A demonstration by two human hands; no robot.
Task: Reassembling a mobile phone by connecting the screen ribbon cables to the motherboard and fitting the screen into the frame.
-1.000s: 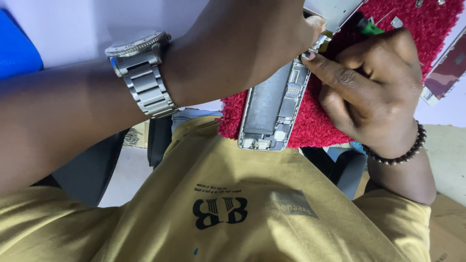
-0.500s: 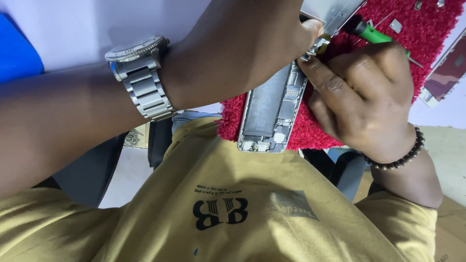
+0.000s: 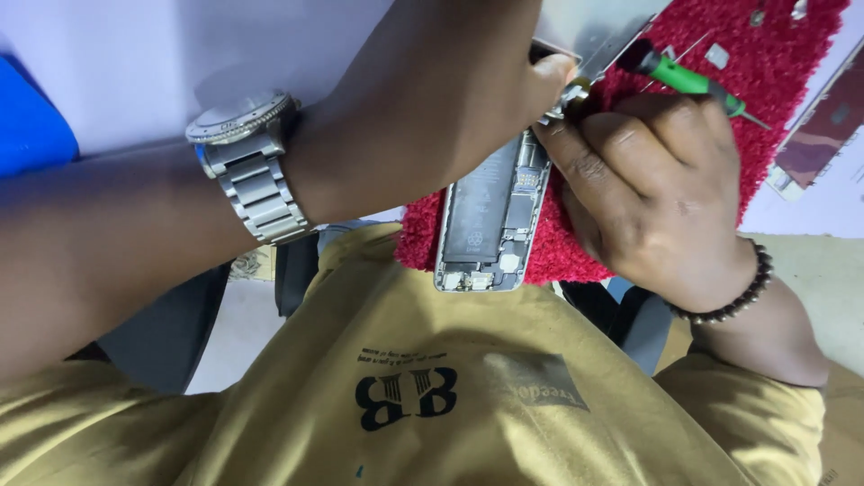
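Opened phone: one phone body (image 3: 493, 220) lies with its back shell down on the red mat (image 3: 576, 247), the inside visible, one dark battery in the middle and small metal parts at the lower end.
Lifted screen: one grey screen panel (image 3: 598, 27) stands tilted up at the upper end of the phone, near both hands.
Left hand: the left hand (image 3: 432, 108) comes from the left side and its fingers (image 3: 551, 76) are closed in a pinch at the top edge of the phone, just where the screen panel joins it; what exactly they pinch is too small to tell.
Right hand: the right hand (image 3: 661, 193) rests on the mat beside the phone, its fingers curled tight around one green screwdriver (image 3: 693, 79); the tip is hidden behind the fingers.
Wrist things: one silver metal watch (image 3: 252, 166) on the left wrist, one dark bead bracelet (image 3: 742, 292) on the right wrist.
Small parts: about three little metal pieces (image 3: 717, 56) lie on the mat, well apart from the phone.
Other panel: one more phone screen (image 3: 819, 135) lies at the right edge on the white counter (image 3: 135, 63).
Clothing: one mustard yellow shirt (image 3: 432, 396) fills the lower part of the view.
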